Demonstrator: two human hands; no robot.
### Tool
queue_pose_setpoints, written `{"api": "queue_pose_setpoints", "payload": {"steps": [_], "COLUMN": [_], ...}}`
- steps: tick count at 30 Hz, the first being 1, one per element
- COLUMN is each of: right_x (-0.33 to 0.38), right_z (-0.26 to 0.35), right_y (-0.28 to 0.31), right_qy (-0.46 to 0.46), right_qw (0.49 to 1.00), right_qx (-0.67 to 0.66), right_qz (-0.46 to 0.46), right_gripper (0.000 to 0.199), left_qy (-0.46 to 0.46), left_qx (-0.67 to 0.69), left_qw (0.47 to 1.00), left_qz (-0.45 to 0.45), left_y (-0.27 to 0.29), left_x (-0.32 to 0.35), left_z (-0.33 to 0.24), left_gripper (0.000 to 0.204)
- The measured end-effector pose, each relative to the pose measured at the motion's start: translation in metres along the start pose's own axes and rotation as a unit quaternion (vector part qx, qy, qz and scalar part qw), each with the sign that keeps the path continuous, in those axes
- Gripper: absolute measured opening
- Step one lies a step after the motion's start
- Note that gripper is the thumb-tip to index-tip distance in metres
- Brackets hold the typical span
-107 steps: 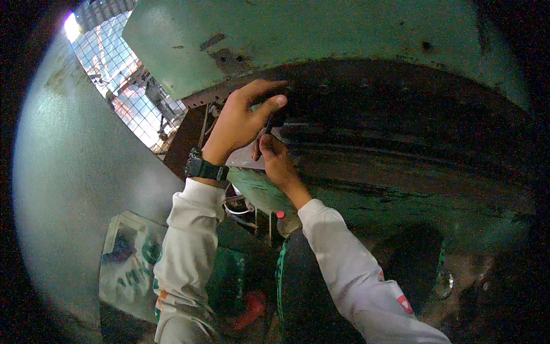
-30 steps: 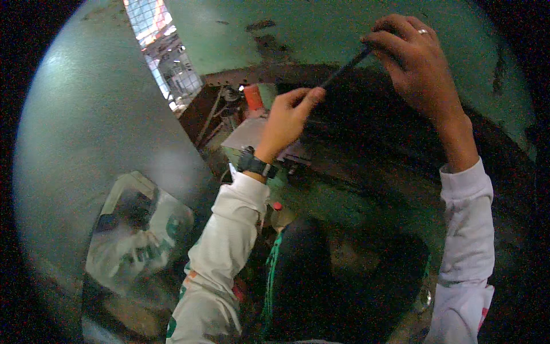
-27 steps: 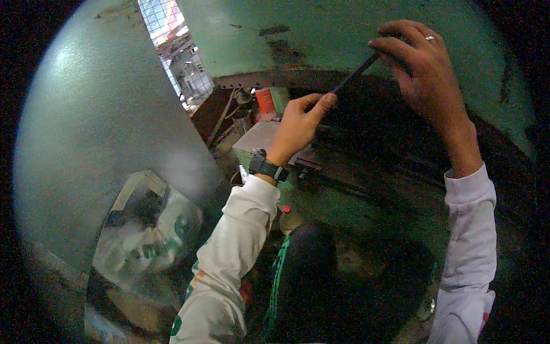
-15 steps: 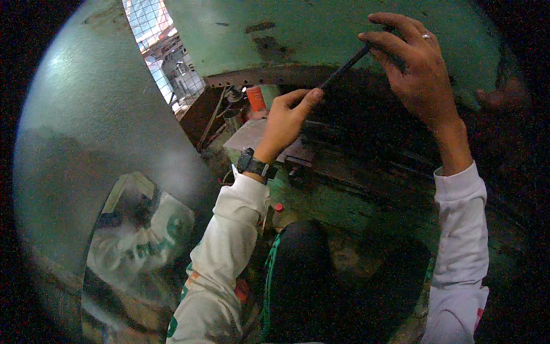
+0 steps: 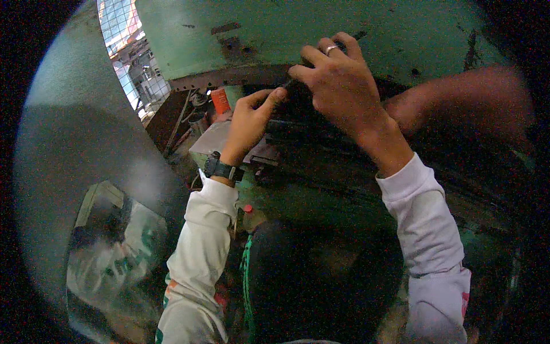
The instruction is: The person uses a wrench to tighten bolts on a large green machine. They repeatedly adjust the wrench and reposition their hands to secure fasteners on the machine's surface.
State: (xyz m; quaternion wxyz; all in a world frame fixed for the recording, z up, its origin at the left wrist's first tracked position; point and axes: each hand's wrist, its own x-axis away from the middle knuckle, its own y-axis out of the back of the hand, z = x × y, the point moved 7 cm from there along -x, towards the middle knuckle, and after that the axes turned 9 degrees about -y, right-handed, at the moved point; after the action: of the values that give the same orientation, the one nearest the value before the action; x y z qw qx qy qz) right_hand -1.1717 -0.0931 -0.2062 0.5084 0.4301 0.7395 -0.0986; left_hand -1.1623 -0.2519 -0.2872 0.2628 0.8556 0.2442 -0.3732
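Note:
A thin dark rod (image 5: 359, 36) runs slantwise between my hands, its far tip showing beyond my right fingers. My left hand (image 5: 250, 120), with a black watch on the wrist, pinches its lower end between thumb and fingers. Over the rod's upper part, the fingers of my right hand (image 5: 345, 94) are curled, a ring on one of them; most of the rod is hidden there. Both hands are in front of a green metal panel (image 5: 321, 23) with a brown lower rim (image 5: 240, 75). Another person's bare forearm (image 5: 475, 103), blurred, reaches in from the right behind my right wrist.
A large pale green curved surface (image 5: 63, 155) stands on the left, with a reflective pane (image 5: 114, 252) in it. An orange cylinder (image 5: 219, 101) is beyond a grey box-like block (image 5: 212, 140). A red-capped container (image 5: 252, 218) stands near my dark-clothed leg (image 5: 321, 275).
My right hand has moved left and down along the rod, closing over it near my left hand. The view has shifted right. The other person's arm reaches further in.

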Motion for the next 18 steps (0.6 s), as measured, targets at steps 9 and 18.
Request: {"api": "queue_pose_setpoints", "payload": {"steps": [9,18], "right_x": [-0.015,-0.033], "right_z": [0.006,-0.019], "right_y": [0.003,0.039], "right_qy": [0.003,-0.003], "right_qw": [0.996,0.983], "right_qx": [-0.051,-0.172], "right_qz": [0.074,0.062], "right_gripper": [0.027,0.036], "left_qy": [0.049,0.119], "left_qx": [0.089,0.309], "left_qw": [0.995,0.943], "left_qz": [0.011,0.013], "left_y": [0.006,-0.019], "left_x": [0.012,0.003], "left_z": [0.000,0.036], "left_gripper": [0.050,0.064]}}
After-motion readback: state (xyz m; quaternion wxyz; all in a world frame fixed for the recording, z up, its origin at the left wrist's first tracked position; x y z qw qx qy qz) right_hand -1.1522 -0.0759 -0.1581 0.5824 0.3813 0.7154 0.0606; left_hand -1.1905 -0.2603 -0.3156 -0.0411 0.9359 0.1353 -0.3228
